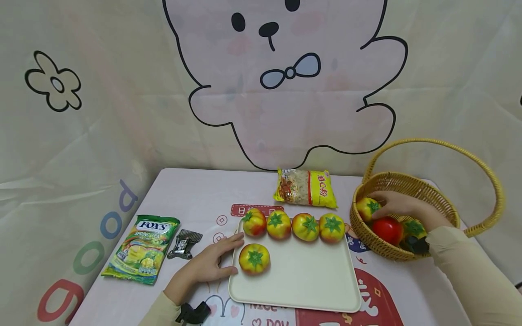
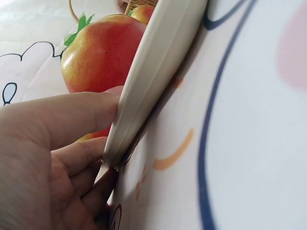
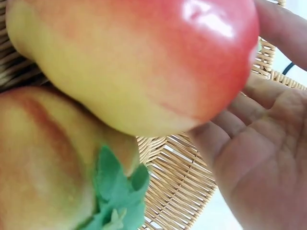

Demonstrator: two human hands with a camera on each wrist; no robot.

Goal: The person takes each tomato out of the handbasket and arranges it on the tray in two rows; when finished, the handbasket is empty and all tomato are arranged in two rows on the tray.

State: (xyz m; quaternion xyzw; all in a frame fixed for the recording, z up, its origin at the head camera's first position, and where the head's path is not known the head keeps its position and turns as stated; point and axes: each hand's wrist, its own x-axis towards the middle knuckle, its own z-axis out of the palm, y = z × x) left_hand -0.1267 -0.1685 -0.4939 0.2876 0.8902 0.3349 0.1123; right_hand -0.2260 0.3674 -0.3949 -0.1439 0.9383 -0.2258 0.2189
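Observation:
My left hand point(image 1: 212, 261) lies at the left edge of a cream tray point(image 1: 302, 276), with thumb and fingertips touching its rim point(image 2: 144, 72). On the tray, several yellow-red tomatoes with green leafy tops form a back row, including one tomato point(image 1: 306, 227); a single tomato point(image 1: 254, 259) sits in front, near the left hand. Inside the wicker basket point(image 1: 391, 251), my right hand point(image 1: 401, 206) grips a yellow-red tomato point(image 1: 368, 208) between thumb and fingers. A red tomato point(image 1: 387, 230) and another green-topped one point(image 1: 413, 228) lie under that hand.
A green candy bag point(image 1: 142, 249) and a small black wrapped packet point(image 1: 184, 244) lie left of the tray. Behind it is a yellow-ended pasta bag point(image 1: 305, 188). The basket's tall handle point(image 1: 495, 190) arches over the right side. A printed cloth wall stands behind the table.

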